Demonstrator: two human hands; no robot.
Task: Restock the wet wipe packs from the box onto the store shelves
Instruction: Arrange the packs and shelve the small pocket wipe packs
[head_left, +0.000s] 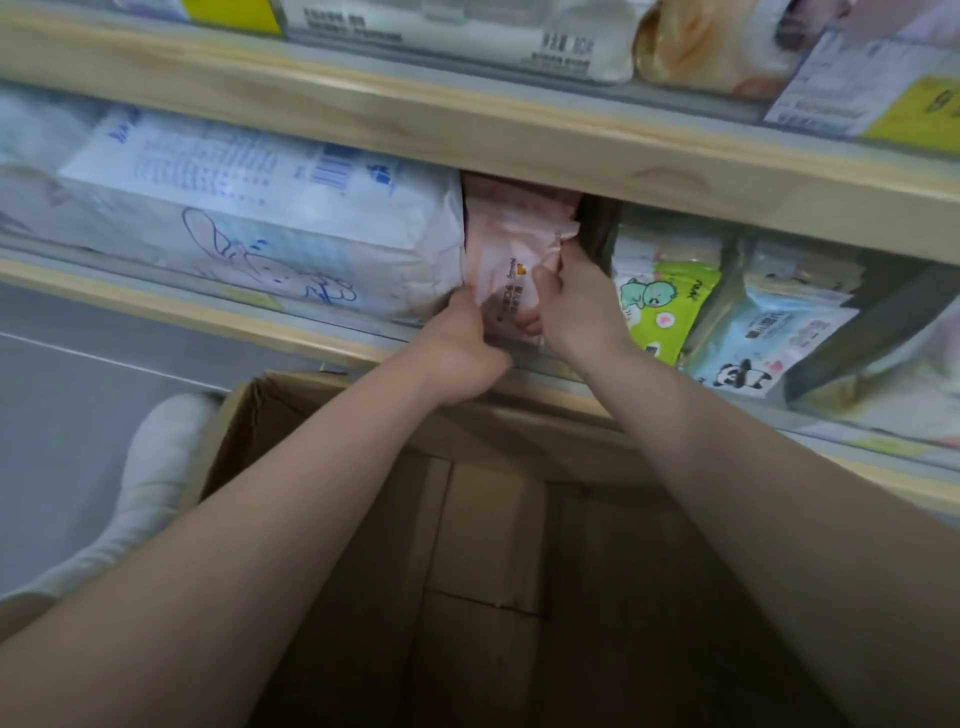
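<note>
A pink wet wipe pack (506, 254) stands upright in the middle shelf (208, 317), squeezed between a large white pack with a rabbit drawing (260, 228) and a dark gap. My left hand (460, 353) grips the pack's lower left edge. My right hand (576, 301) holds its right side, fingers curled around the edge. More pink packs sit behind it. Below my arms the cardboard box (493, 545) stands open, and its bare bottom shows.
To the right on the same shelf stand a green dinosaur pack (660, 306) and a blue panda pack (769, 343). The wooden shelf above (467, 124) carries other packs. A foot in a white sock (156, 467) rests left of the box on the grey floor.
</note>
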